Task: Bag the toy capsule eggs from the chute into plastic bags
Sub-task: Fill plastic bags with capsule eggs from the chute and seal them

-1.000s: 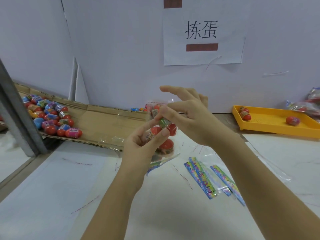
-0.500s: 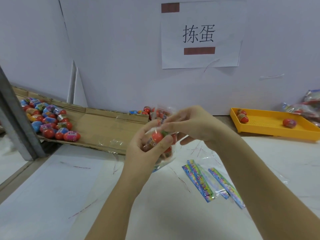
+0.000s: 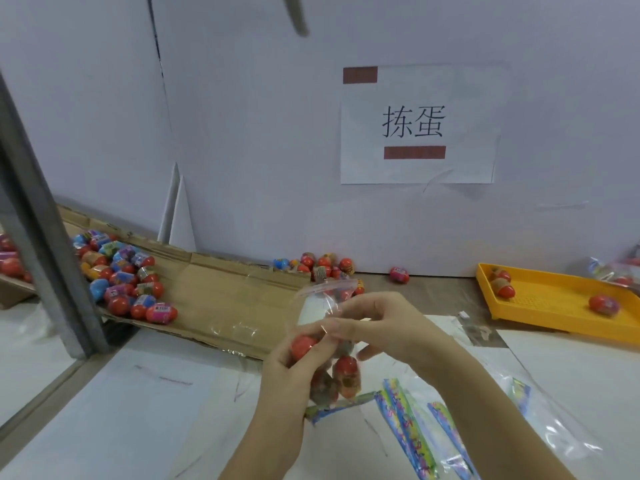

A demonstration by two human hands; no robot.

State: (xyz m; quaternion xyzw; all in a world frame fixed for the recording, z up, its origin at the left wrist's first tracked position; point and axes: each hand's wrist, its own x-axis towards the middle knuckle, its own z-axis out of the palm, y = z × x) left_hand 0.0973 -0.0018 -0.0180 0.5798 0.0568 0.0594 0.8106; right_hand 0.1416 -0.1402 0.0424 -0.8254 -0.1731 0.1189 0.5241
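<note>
A clear plastic bag (image 3: 323, 292) with several red capsule eggs (image 3: 346, 367) inside hangs above the table, held between both hands. My left hand (image 3: 294, 368) grips the bag's lower part around the eggs. My right hand (image 3: 374, 323) pinches the bag near its top with thumb and fingers. A heap of coloured capsule eggs (image 3: 124, 282) lies on the cardboard chute (image 3: 221, 289) at the left. More eggs (image 3: 322, 265) sit at the chute's end by the wall.
A yellow tray (image 3: 554, 306) holding a few eggs stands at the right. Flat printed bags (image 3: 412, 431) lie on the white table below my hands. One loose egg (image 3: 399, 274) rests by the wall. A grey metal post (image 3: 45, 244) rises at the left.
The camera tilted up and the view shifted. My right hand's fingers went from spread to curled on the bag's top. The bag stays held between both hands.
</note>
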